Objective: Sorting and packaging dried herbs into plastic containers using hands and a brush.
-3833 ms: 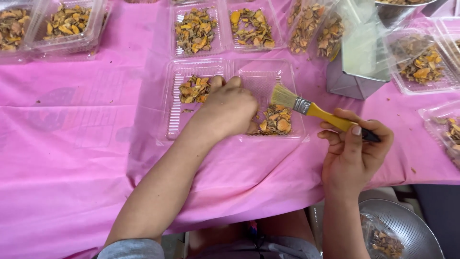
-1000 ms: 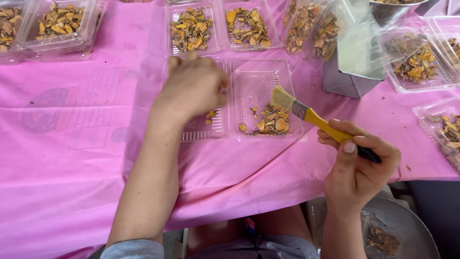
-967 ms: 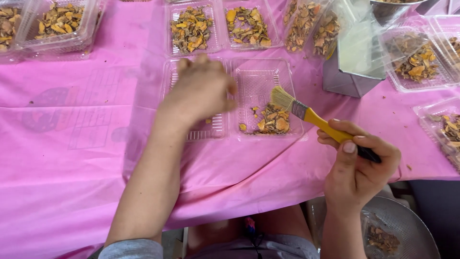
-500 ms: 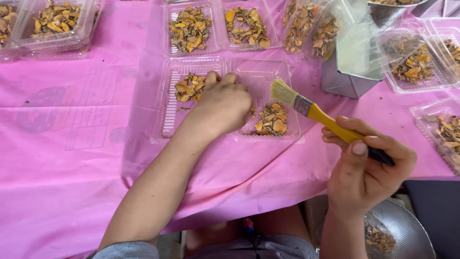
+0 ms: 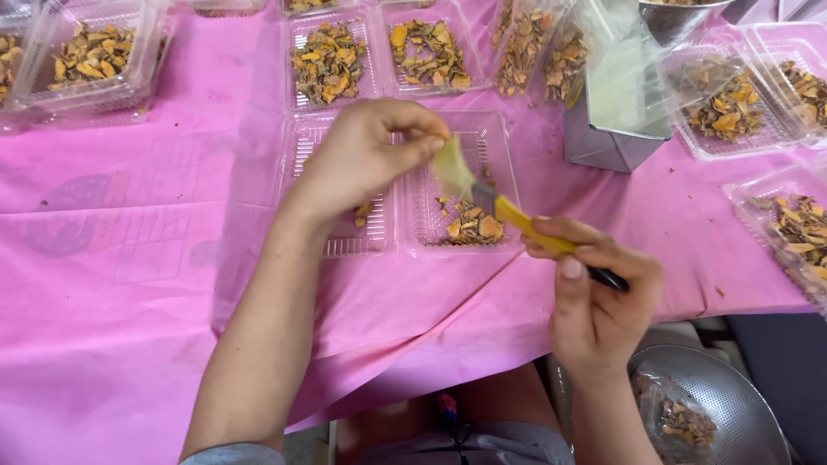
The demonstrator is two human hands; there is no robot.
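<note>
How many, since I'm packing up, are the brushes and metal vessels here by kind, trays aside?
Brush: 1
Square metal container: 1
Round metal bowls: 2
Total: 4

Bare pink table (image 5: 112,284): open passage at left and near edge. Far side blocked by filled clear trays (image 5: 332,62); metal box (image 5: 616,103) stands right of open tray (image 5: 405,185).
</note>
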